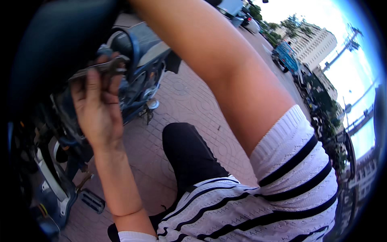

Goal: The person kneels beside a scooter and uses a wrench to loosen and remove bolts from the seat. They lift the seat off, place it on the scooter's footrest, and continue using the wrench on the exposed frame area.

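In the left hand (pixel 98 113), a wrench-like metal tool (pixel 117 63).

Reddish paving (pixel 183 94) spreads underfoot, patterned with curves and small squares. A bike (pixel 139 86) stands over it at left, and a dark speck (pixel 219 128) shows near the middle.

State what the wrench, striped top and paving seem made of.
Open-ended wrench: likely steel, smooth and grey, judging by its metallic sheen, though blurred. Striped top: matte knitted yarn, shown by ribbing and openwork holes; fibre unclear. Paving: probably matte concrete or clay, given its pinkish colour and grooved pattern.
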`<state>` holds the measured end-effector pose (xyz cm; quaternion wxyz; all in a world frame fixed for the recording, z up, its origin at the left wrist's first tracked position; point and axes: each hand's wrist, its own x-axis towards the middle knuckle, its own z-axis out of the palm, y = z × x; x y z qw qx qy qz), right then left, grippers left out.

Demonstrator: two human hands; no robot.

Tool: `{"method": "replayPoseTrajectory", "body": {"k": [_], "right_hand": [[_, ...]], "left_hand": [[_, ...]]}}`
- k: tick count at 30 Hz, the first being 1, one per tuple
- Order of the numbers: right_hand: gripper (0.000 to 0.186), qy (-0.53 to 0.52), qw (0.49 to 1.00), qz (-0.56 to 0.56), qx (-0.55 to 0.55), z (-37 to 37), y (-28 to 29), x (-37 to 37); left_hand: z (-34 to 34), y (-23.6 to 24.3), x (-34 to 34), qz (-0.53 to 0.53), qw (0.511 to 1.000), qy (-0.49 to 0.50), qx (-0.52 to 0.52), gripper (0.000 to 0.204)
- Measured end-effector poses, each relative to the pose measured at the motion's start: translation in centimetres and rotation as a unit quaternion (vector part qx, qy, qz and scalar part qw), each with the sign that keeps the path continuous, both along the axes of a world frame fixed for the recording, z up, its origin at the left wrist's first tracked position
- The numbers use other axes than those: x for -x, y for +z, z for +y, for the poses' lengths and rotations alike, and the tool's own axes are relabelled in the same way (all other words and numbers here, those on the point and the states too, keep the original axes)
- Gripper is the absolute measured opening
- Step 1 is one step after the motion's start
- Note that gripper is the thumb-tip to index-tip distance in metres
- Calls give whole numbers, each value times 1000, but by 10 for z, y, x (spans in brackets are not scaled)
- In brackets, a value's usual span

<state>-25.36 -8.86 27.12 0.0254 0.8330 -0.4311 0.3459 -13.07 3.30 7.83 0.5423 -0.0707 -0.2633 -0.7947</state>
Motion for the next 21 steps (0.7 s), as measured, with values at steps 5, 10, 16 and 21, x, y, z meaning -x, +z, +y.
{"method": "replayPoseTrajectory", "body": {"k": [5,10,16,21], "right_hand": [[27,27,979,-117,-165,30,4,-5],[30,10,940,320,122,60,15,-16],[33,-37,921,352,164,38,14,15],[32,-59,947,314,24,46,23,-2]], "left_hand": [[32,-14,-8,-76,996,2,49,15],[32,-36,-68,-209,961,118,135,20],[-9,-43,-130,-409,751,455,250,17],[-32,-39,-147,-470,667,497,297,20]]}}
